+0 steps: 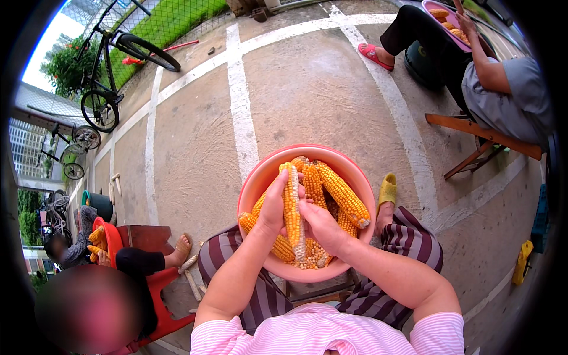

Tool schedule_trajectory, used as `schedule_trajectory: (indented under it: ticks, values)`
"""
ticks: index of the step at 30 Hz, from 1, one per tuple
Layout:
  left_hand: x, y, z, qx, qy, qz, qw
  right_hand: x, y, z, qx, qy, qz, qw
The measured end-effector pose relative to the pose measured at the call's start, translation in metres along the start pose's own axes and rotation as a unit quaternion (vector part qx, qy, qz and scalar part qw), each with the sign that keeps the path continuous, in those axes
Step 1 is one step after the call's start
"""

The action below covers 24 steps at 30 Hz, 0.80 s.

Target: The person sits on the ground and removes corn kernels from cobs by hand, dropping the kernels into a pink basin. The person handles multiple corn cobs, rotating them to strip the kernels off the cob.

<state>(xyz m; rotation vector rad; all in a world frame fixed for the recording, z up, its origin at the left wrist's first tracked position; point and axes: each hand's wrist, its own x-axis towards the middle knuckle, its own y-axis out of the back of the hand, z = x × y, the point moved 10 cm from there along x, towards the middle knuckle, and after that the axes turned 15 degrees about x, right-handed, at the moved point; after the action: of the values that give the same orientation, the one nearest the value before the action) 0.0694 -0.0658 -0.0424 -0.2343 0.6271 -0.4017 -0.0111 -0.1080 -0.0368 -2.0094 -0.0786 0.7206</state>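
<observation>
A pink basin (248, 177) sits between my knees, with several ears of dried yellow corn (342, 194) and loose kernels (313, 255) in it. Over the basin my left hand (273, 204) is wrapped round a corn cob (292, 210) held upright, tip away from me. One strip along the cob's right side is bare and whitish, while orange-yellow kernels cover the rest of its visible side. Against that bare strip presses my right hand (322, 225), its thumb on the cob and its other fingers partly hidden behind it.
At far right a person in a grey shirt (509, 89) sits with a pink basin of corn (427, 7). On the left another seated person has a red basin (112, 234) of corn. Stripped cobs (192, 284) lie on the concrete. Bicycles (109, 53) stand along the fence.
</observation>
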Motion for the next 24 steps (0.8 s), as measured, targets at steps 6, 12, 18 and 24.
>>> schedule_trajectory:
  ticks: [6, 12, 18, 24]
  values:
    - [-0.002, -0.005, -0.001, -0.018, 0.020, -0.010, 1.000, -0.001, 0.001, -0.002, 0.050, 0.000, -0.003, 0.999]
    - [-0.001, -0.006, -0.004, -0.022, 0.026, -0.015, 0.999, -0.003, -0.002, -0.003, 0.009, -0.012, -0.012, 1.000]
    - [-0.001, -0.004, -0.005, -0.023, 0.026, -0.012, 0.999, -0.003, -0.003, -0.001, -0.003, -0.022, -0.010, 1.000]
    - [0.001, 0.002, -0.010, -0.018, 0.036, 0.001, 0.999, -0.001, -0.002, 0.003, -0.041, -0.028, -0.009, 0.999]
